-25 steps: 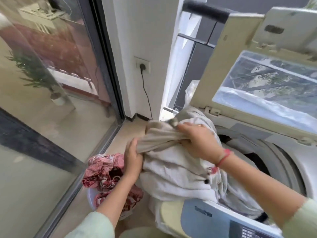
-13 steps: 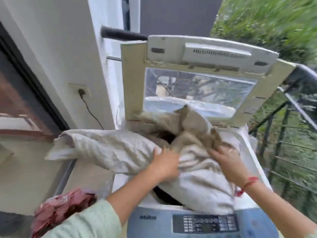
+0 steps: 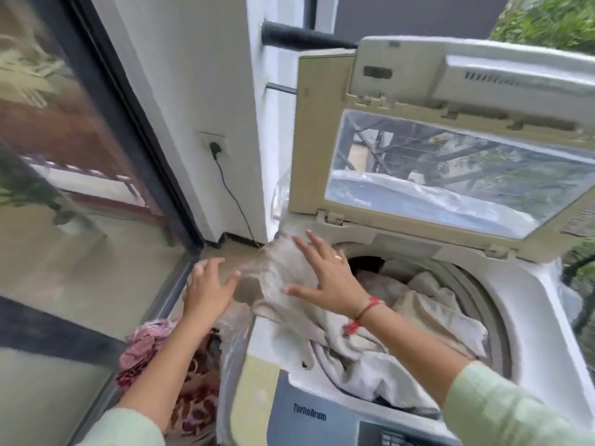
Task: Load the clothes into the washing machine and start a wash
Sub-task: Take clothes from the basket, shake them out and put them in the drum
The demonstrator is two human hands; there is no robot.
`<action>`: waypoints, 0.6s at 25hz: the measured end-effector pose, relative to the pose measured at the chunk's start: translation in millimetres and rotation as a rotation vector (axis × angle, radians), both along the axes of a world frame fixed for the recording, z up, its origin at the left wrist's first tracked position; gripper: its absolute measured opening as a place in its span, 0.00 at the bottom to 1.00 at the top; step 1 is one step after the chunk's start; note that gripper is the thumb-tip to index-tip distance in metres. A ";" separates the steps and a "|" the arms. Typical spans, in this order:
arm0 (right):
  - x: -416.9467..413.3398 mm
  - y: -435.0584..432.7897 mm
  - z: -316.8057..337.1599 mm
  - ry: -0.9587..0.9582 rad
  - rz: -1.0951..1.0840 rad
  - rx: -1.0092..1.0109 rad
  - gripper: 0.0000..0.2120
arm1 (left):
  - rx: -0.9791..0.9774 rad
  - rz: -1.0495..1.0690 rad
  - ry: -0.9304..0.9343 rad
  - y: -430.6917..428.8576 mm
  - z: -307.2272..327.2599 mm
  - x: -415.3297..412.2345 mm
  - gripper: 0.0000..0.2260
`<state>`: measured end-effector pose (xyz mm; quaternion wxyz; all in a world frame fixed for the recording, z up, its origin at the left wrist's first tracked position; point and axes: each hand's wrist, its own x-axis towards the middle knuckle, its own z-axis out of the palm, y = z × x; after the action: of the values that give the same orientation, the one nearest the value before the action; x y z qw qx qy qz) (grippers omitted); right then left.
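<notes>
At centre frame the right grip [image 3: 328, 278] lay spread flat on the beige cloth [image 3: 428, 304], which spilled over the left rim of the washing machine [image 3: 531, 284]. The left grip [image 3: 209, 288] hovered just beside it, fingers splayed, holding nothing.

White wall [image 3: 180, 75] carrying a socket [image 3: 215, 144] with a black cable [image 3: 235, 201] trailing down, glass door [image 3: 64, 156] reflecting perhaps a potted plant, greenery [image 3: 553, 20] showing beyond
</notes>
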<state>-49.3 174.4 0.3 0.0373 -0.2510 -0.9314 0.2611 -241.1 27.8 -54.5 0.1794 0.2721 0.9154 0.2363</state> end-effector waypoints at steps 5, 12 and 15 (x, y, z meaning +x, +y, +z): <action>-126.0 -26.0 -8.3 -0.536 0.157 0.366 0.34 | -0.318 0.008 -0.108 -35.7 -61.6 -15.8 0.26; -48.1 2.8 26.8 0.202 0.089 -0.078 0.13 | 0.163 0.180 -0.203 -34.8 -44.2 -22.4 0.16; 67.8 45.2 51.4 0.362 0.045 0.140 0.16 | 0.459 0.205 -0.014 -9.4 4.4 -11.1 0.14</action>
<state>18.5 219.6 51.7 0.2157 -0.1756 -0.9307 0.2376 -252.2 18.3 -50.1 0.0943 0.2096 0.8594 0.4568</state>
